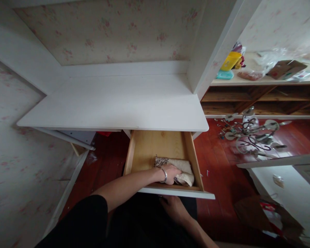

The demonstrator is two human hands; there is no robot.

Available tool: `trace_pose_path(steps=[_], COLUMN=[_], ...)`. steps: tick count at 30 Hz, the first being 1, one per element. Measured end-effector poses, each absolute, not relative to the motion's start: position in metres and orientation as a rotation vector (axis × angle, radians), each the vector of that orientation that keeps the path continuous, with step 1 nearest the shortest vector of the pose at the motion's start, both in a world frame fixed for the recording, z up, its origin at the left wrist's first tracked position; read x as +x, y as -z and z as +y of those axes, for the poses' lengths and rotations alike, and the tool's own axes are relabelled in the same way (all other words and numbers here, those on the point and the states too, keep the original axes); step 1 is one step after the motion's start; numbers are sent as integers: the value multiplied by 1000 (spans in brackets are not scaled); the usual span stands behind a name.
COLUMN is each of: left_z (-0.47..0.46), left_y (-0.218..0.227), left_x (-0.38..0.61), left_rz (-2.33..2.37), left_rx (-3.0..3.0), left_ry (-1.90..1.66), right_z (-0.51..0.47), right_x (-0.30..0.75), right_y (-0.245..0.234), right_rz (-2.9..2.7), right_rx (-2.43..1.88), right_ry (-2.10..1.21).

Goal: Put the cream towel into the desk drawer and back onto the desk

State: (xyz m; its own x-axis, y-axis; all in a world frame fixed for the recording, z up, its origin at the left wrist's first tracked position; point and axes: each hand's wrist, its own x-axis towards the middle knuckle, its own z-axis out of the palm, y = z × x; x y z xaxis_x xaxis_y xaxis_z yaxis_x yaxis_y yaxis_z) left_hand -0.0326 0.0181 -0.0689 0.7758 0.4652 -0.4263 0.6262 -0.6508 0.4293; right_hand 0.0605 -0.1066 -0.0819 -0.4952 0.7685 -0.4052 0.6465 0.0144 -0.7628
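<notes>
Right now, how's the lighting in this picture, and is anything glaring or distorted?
Head view: dim overall, glare on the red floor near the chandelier; head view: right hand partly shadowed below the drawer front; head view: wide-angle stretch, desk uprights splayed outward.

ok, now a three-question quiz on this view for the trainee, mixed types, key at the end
1. Relative to the open drawer, the right hand is: A) inside it; B) outside, near its front; C) out of view.
2. True or false: the left hand lies on the bare drawer bottom.
3. Fill in: the chandelier lies on the ____.

Key:
1. B
2. False; it is on a cloth.
3. red floor
</notes>
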Motion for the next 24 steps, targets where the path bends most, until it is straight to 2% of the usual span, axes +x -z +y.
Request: trace_pose_path(steps=[6,17,24], left_z=[20,-9,1], left_y=[59,55,61], left_x=[-55,-179,-177], left_rz=[892,1136,1201], left_rx=[2355,2183,2248], left_ry=[286,381,357], right_z=[-106,-107,-107], right_x=[61,61,59], right_y=[81,80,78], right_rz=[-2138,-2134,-2148], right_rx=[-1506,-1497,-1519], right_ry=[-1535,-1590,-1586])
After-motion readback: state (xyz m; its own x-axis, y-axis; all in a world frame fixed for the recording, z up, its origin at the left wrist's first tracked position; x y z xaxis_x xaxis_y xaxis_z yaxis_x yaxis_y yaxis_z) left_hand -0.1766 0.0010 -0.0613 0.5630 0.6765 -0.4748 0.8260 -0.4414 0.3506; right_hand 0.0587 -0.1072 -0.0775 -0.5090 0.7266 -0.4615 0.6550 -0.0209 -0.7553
